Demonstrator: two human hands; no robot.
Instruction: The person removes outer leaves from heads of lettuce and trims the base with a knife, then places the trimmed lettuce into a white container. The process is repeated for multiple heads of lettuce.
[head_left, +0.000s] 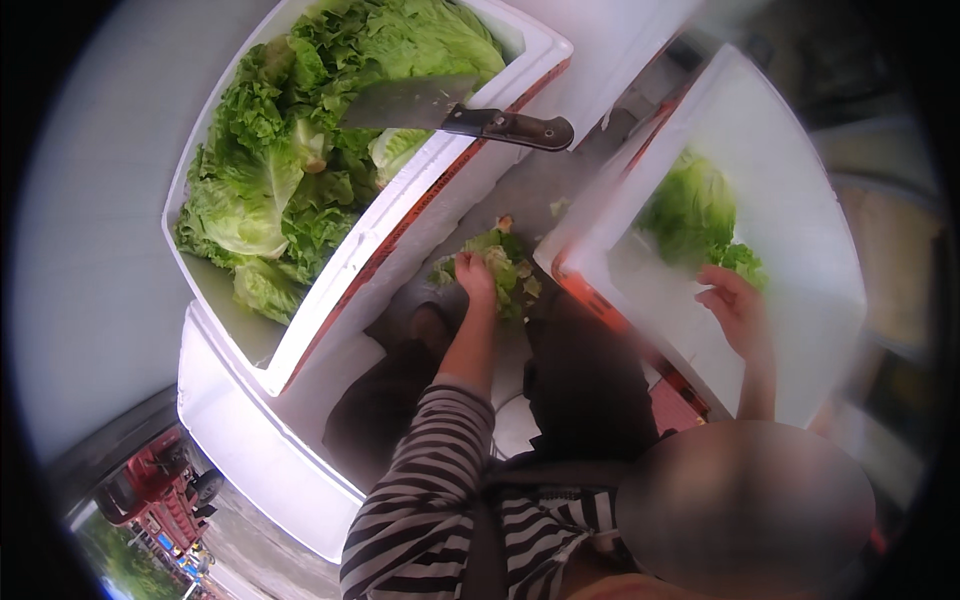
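Observation:
My left hand (476, 277) hangs over a pile of lettuce leaf scraps (499, 251) low down between my legs. Its fingers are curled, and whether they grip a leaf I cannot tell. Inside the white foam box on the right (795, 247), my right hand (735, 304) has its fingers apart and holds nothing. Just beyond those fingers lies a blurred green head of lettuce (694, 206). The foam box on the left (330, 300) holds several heads of leafy lettuce (255, 202). Across its rim rests a broad-bladed kitchen knife (510, 129), handle toward the middle.
Under the left box, another white foam piece (240, 427) juts toward me. Small leaf bits (559, 206) lie on the floor between the boxes. A red vehicle (161, 487) stands outside at lower left. Right of the right box is a blurred tan round object (889, 262).

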